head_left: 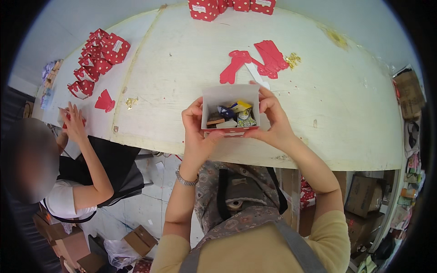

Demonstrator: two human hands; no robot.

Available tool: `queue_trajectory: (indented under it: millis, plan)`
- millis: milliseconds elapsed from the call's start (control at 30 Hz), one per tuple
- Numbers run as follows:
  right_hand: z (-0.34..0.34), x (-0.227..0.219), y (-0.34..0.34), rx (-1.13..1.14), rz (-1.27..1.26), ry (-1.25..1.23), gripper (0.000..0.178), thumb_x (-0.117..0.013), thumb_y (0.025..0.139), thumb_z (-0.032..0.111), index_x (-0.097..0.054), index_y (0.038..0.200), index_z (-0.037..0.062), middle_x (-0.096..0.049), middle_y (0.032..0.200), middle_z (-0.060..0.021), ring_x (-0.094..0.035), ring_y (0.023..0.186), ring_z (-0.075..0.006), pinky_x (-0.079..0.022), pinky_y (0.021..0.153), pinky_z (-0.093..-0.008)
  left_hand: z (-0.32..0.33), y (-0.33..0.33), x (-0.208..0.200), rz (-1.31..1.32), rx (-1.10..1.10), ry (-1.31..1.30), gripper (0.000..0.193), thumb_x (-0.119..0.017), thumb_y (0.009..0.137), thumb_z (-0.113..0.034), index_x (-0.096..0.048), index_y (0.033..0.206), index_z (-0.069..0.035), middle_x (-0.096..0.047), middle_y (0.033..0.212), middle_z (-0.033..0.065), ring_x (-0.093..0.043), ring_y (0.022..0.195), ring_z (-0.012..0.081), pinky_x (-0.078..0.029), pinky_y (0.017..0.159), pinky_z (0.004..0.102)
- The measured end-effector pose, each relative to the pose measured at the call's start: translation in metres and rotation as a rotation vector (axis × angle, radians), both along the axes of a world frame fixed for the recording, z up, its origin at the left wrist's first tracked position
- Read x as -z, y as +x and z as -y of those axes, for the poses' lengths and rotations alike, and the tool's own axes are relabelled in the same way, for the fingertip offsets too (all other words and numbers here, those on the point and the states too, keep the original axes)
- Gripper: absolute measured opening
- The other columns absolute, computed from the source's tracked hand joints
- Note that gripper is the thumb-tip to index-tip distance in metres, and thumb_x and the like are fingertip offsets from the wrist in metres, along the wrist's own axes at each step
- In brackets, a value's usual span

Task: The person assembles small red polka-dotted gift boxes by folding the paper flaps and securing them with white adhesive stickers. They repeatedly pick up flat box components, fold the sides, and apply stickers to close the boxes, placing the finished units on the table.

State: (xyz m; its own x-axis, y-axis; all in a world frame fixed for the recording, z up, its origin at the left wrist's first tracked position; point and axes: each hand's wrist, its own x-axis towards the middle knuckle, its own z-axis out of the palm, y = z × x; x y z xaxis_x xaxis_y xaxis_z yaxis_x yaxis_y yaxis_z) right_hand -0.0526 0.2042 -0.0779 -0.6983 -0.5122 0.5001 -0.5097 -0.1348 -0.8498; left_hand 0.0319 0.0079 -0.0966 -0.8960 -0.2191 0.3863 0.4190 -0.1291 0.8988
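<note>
Between my two hands, near the table's front edge, is a small open box (231,95), white inside with a red dotted outside. Several small wrapped items (241,109) in yellow, blue, brown and patterned green lie in it. My left hand (195,129) grips its left side, fingers behind and thumb at the front. My right hand (272,116) holds the right side in the same way. Beyond the box lie red scalloped paper pieces (235,66), a stack of more red pieces (271,57), a white strip (257,76) and a small heap of gold bits (292,60).
Red dotted boxes stand at the far edge (203,10) and in a row at the left (114,49). Another person's hand (73,120) works at the table's left end. A gold pile (131,103) lies nearby. Cardboard boxes (365,195) sit under the table at right.
</note>
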Motion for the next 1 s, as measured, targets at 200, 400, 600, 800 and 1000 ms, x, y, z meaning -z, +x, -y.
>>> queue_trajectory:
  millis: [200,400,600,800,1000]
  plan:
    - [0.003,0.015,0.004,-0.065,0.095,-0.092,0.047,-0.083,0.070,0.007,-0.049,0.103,0.0090,-0.049,0.130,-0.0135,-0.055,0.106,-0.0197,-0.042,0.096,-0.0337,0.000,0.002,0.007,-0.062,-0.114,0.000,0.046,-0.075,0.083,-0.022,-0.045,0.113,-0.004,-0.048,0.129,0.0158,-0.047,0.120,0.0209,-0.041,0.099,0.0334]
    - [0.004,0.007,0.016,0.178,-0.019,-0.040,0.018,-0.074,0.079,0.005,-0.060,0.089,0.0023,-0.063,0.098,-0.0121,-0.060,0.085,-0.0198,-0.047,0.078,-0.0288,-0.021,0.000,0.003,0.038,-0.285,-0.003,0.016,-0.067,0.088,-0.011,-0.057,0.083,0.000,-0.055,0.095,0.0041,-0.049,0.084,0.0106,-0.041,0.076,0.0229]
    - [0.004,0.010,0.015,0.300,0.161,0.001,0.012,-0.070,0.084,0.005,-0.061,0.090,0.0012,-0.064,0.086,-0.0083,-0.059,0.076,-0.0139,-0.047,0.069,-0.0250,-0.037,-0.005,-0.018,0.264,-0.273,0.016,0.018,-0.061,0.094,-0.014,-0.054,0.083,-0.003,-0.056,0.081,-0.0010,-0.046,0.072,0.0045,-0.038,0.063,0.0181]
    - [0.010,-0.013,0.016,0.124,0.601,-0.154,0.015,-0.060,0.093,0.008,-0.056,0.105,-0.0015,-0.066,0.089,-0.0060,-0.058,0.077,-0.0067,-0.048,0.068,-0.0218,-0.040,-0.008,-0.031,0.288,-0.227,0.051,0.024,-0.056,0.096,-0.011,-0.047,0.116,-0.002,-0.062,0.094,0.0044,-0.056,0.084,0.0058,-0.046,0.067,0.0198]
    - [0.009,-0.003,0.021,0.040,0.635,-0.089,0.018,-0.054,0.097,0.009,-0.056,0.111,-0.0025,-0.066,0.088,-0.0044,-0.058,0.078,-0.0048,-0.049,0.069,-0.0214,-0.033,-0.007,-0.035,0.447,-0.080,0.174,0.034,-0.055,0.096,-0.009,-0.044,0.127,-0.001,-0.065,0.100,0.0094,-0.061,0.085,0.0087,-0.050,0.071,0.0223]
